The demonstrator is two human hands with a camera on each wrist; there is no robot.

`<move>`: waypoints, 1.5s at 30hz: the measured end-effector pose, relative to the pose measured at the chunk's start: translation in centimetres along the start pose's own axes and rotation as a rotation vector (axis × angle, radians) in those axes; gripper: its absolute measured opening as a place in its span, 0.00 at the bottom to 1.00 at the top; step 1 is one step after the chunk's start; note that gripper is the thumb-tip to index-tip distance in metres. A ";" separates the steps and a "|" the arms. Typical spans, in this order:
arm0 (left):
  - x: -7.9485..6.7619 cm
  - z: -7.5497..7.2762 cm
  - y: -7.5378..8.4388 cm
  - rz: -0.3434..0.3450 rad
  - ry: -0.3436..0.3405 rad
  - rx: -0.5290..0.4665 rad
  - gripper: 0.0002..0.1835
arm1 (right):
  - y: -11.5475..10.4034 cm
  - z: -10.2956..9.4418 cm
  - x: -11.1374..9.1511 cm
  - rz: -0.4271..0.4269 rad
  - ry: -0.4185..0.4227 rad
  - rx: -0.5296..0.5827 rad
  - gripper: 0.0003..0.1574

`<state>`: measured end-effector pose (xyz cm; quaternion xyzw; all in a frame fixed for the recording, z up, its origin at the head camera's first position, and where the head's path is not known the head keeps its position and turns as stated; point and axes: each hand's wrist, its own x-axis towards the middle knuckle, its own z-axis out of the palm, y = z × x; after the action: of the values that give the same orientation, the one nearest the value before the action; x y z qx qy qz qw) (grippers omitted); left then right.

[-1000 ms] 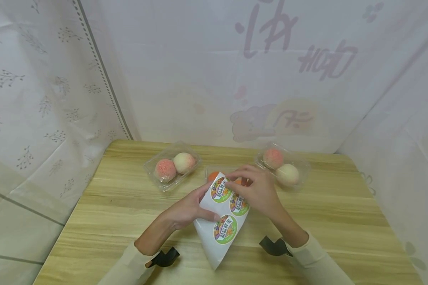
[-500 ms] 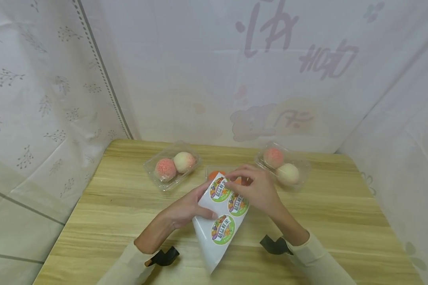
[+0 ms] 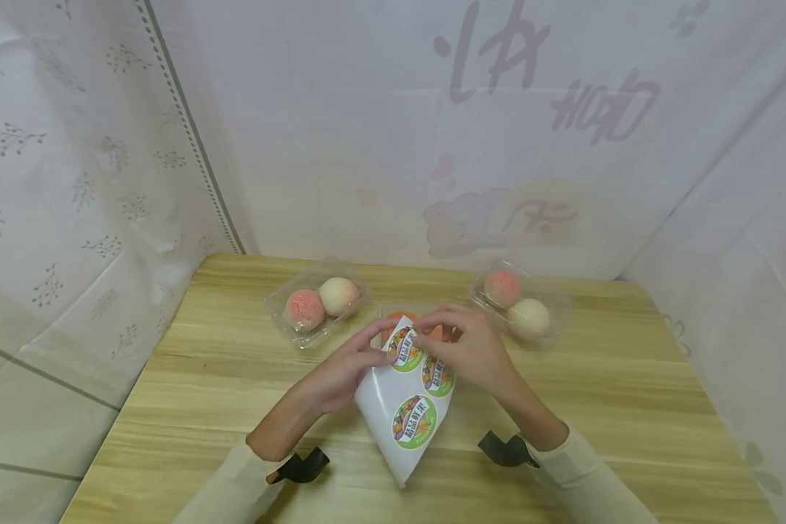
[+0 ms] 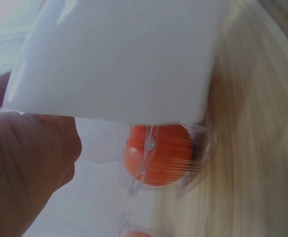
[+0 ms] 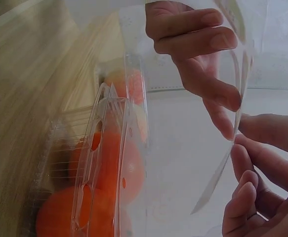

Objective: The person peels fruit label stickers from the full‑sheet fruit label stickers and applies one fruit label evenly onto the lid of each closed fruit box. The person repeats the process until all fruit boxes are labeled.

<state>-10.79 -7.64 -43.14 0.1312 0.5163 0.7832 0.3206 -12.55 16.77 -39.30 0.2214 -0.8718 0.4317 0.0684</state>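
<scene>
A white sheet of round fruit stickers is held above the table, its lower corner hanging toward me. My left hand grips its upper left edge, thumb in front and fingers behind. At the top corner, the thumb and fingertips of my right hand pinch the sheet by the uppermost sticker. In the right wrist view both hands meet at the thin edge of the sheet. Behind it stands a clear plastic box with orange round fruits, partly hidden in the head view.
Two more clear boxes stand toward the back of the wooden table: the left box and the right box, each with two pink and cream peach-like balls. A printed curtain hangs behind the table.
My left thumb has slid up the sheet to beside the top sticker. The sheet's lower corner swung slightly left, then right and up. My right hand stays in place, pinching.
</scene>
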 end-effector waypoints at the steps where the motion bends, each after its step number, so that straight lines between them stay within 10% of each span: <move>1: 0.0 0.0 0.0 0.004 0.005 -0.010 0.33 | 0.0 0.0 0.0 -0.002 -0.001 0.002 0.11; 14: 0.3 -0.1 0.1 0.039 0.134 -0.067 0.20 | -0.3 0.3 -0.3 0.015 -0.020 -0.003 0.12; 45: 0.7 0.1 0.2 0.110 0.171 -0.081 0.14 | -0.8 0.9 -0.1 -0.032 -0.035 -0.071 0.09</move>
<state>-11.31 -7.19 -42.99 0.0791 0.5016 0.8283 0.2369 -12.07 15.71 -39.33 0.2405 -0.8838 0.3954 0.0678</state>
